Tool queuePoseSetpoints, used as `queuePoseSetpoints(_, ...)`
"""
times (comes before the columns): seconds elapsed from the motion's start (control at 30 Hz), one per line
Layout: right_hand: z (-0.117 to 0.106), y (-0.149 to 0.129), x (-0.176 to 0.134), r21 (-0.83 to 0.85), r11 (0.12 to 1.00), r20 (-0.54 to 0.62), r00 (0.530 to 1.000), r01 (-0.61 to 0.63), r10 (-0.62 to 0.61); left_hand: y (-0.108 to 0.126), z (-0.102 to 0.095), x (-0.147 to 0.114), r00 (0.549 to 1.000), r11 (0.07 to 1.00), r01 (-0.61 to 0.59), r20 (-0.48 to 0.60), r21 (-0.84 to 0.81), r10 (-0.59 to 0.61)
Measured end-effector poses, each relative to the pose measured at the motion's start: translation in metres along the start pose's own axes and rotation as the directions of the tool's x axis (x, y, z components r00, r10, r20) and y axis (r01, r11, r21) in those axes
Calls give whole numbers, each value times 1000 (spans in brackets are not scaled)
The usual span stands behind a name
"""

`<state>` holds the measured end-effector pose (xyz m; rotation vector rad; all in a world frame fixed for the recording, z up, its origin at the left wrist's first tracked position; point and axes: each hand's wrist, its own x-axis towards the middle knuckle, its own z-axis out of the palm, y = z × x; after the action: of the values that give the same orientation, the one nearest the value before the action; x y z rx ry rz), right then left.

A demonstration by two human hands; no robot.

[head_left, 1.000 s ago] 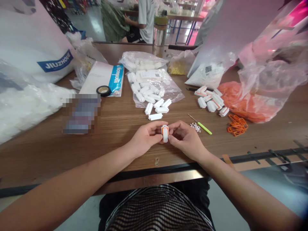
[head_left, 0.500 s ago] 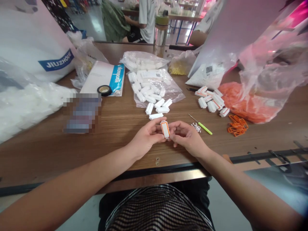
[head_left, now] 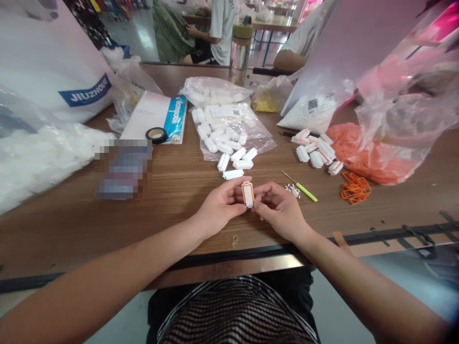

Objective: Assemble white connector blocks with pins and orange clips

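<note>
My left hand (head_left: 224,203) pinches a white connector housing (head_left: 248,195) between thumb and fingers. It is held upright above the table, its face of small holes ringed by an orange seal. Close against its right edge are the bent, closed fingertips of my right hand (head_left: 278,208); whatever they hold is too small to make out. Right of that hand lie a pile of tiny white pieces (head_left: 293,190) and a thin pick with a green handle (head_left: 306,192). Loose white housings (head_left: 233,174) lie just beyond my left hand.
White housings with orange seals (head_left: 317,153) are heaped at the right, near loose orange seals (head_left: 355,188) and a bag of orange parts (head_left: 380,157). A bag of white housings (head_left: 224,129) lies mid-table. Black tape (head_left: 156,135) rests on a notebook (head_left: 143,112), beside a blurred-out flat object (head_left: 124,172).
The connector housing has turned slightly in my left hand. My right fingers have shifted a little against its edge; the things on the table stay put.
</note>
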<state>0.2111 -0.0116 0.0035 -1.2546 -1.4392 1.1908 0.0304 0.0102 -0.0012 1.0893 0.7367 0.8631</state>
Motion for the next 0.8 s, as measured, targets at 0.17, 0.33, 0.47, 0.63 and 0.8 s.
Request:
queuePoseSetpoints(0.17, -2, 3, -4, -150, 982, -63, 991, 111, -121, 2, 0, -2, 996, 984, -79, 47, 158, 72)
queuePoseSetpoints(0.33, -3, -2, -7, -319, 929, -103, 968, 185, -228, 5, 1, -7, 986, 945, -157, 90, 287, 137)
queuePoseSetpoints(0.47, -3, -7, -8, -331, 926, -90, 970, 183, -224, 6, 1, -8, 981, 911, -194, 94, 365, 172)
queuePoseSetpoints(0.63, -4, -6, -7, -350, 919, -62, 975, 180, -214, 10, -1, -8, 988, 907, -151, 101, 394, 121)
queuePoseSetpoints(0.8, -5, -3, -4, -303, 948, -47, 992, 94, -113, 9, -6, -5, 986, 963, -34, 166, 267, -11)
